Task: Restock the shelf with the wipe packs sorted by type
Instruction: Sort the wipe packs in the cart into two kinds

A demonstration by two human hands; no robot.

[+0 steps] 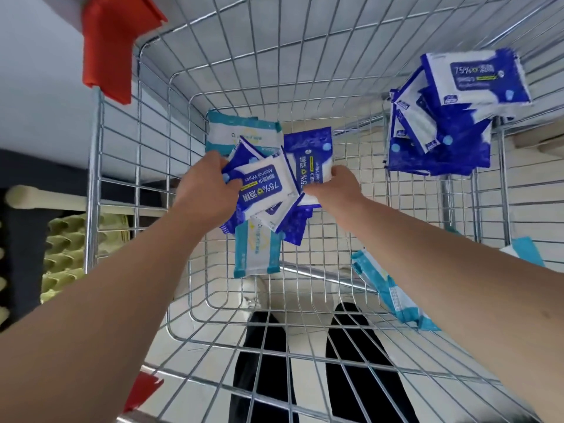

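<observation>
**Entry:** gathering dark-blue alcohol wipe packs from the wire cart. The shelf is not in view.

**Hazards, left to right**
1. The teal packs lie on the cart floor just beside the gathered blue packs, and one is partly overlapped by them. We judge that one could come up with the blue packs and spoil the sort by type.
2. The blue bundle sits mid-cart between our hands, several slick packs fanned at loose angles. It is squeezed only from its two sides, so the lower packs may slide out and fall back among the teal.
3. The loose teal packs lean at the cart's right side, close under our right forearm. A careless withdrawal could sweep them over.
4. The blue stack is heaped untidily at upper right, well apart from the bundle. We cannot tell how firmly it rests, and it may topple if knocked.

**Hand poses, left to right**
- The left hand is at the end of an arm stretched forward and down into the cart, its back toward us. Its fingers curl round the bundle's left edge.
- The right hand comes in from an arm extended from the lower right and clamps the bundle's right edge. Its fingertips are hidden behind the packs.
</observation>
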